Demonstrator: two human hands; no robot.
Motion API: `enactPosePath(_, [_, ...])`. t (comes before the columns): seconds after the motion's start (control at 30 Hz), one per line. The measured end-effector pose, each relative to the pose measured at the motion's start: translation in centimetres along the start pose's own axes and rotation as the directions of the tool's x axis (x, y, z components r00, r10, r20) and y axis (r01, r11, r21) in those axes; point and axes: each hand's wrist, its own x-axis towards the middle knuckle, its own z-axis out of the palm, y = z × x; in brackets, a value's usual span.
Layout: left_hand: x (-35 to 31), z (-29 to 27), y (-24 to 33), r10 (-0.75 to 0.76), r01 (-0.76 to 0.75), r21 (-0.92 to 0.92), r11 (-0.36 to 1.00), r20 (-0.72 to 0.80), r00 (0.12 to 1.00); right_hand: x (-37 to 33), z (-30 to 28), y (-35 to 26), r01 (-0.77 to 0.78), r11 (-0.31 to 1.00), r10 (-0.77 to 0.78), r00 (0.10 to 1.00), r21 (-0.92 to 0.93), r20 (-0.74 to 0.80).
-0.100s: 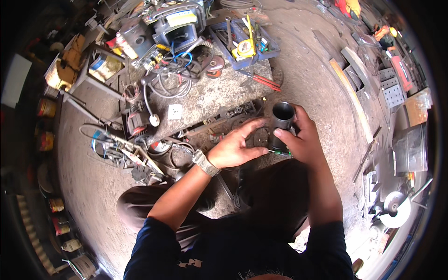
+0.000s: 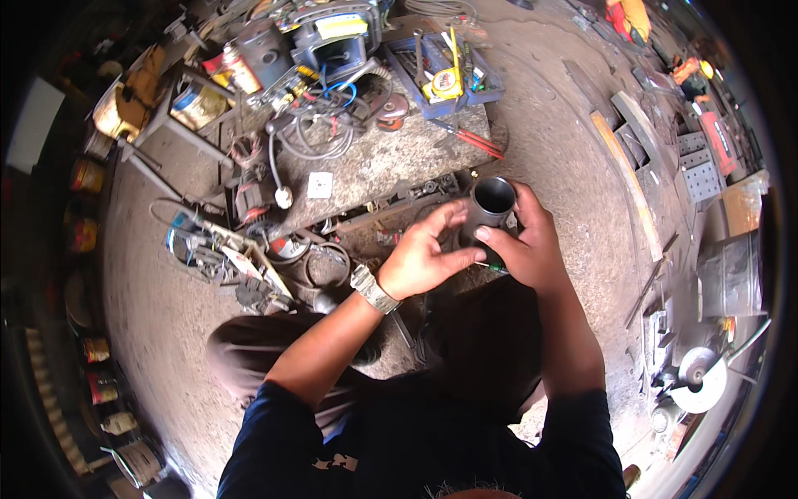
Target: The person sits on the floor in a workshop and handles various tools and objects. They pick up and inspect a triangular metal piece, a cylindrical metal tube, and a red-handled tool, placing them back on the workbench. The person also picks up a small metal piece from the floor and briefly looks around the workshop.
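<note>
My right hand (image 2: 525, 237) is wrapped round a dark, hollow metal cylinder (image 2: 480, 218), its thumb across the near side. The cylinder stands nearly upright with its round open mouth facing up. My left hand (image 2: 426, 252) is at the cylinder's left side, thumb and fingers spread apart; its fingertips are slightly blurred, and I cannot tell whether they touch the metal. Below the cylinder, by my right hand, a small green thing (image 2: 497, 268) shows; its kind is mostly hidden.
Ahead is a worn workbench (image 2: 374, 166) with cables, red-handled pliers (image 2: 474, 141) and a blue tool tray (image 2: 453, 106) holding a yellow tape measure (image 2: 446, 84). Tools and a hose lie on the floor at left. Wooden planks (image 2: 628, 187) and metal pieces lie at right.
The cylinder and my right hand have shifted slightly left and the cylinder leans a little differently. My left hand has come closer to its side.
</note>
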Motion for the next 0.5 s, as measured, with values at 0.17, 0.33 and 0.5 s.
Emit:
enactPosePath(0.17, [-3.4, -1.3, 5.3, 0.324, -0.208, 0.51, 0.835, -0.15, 0.934, -0.5, 3.6, -0.7, 0.072, 0.965, -0.1, 0.99, 0.252, 0.102])
enactPosePath(0.33, [-11.5, -6.9, 12.5, 0.609, -0.21, 0.768, 0.605, -0.276, 0.743, -0.1, 6.6, -2.6, 0.317, 0.915, -0.371, 0.904, 0.25, 0.212])
enactPosePath(0.5, [-26.6, -14.0, 18.1, 0.615, -0.329, 0.521, 0.788, -0.634, 0.468, -0.8, 1.7, 1.1, 0.131, 0.988, -0.1, 0.951, -0.088, 0.294])
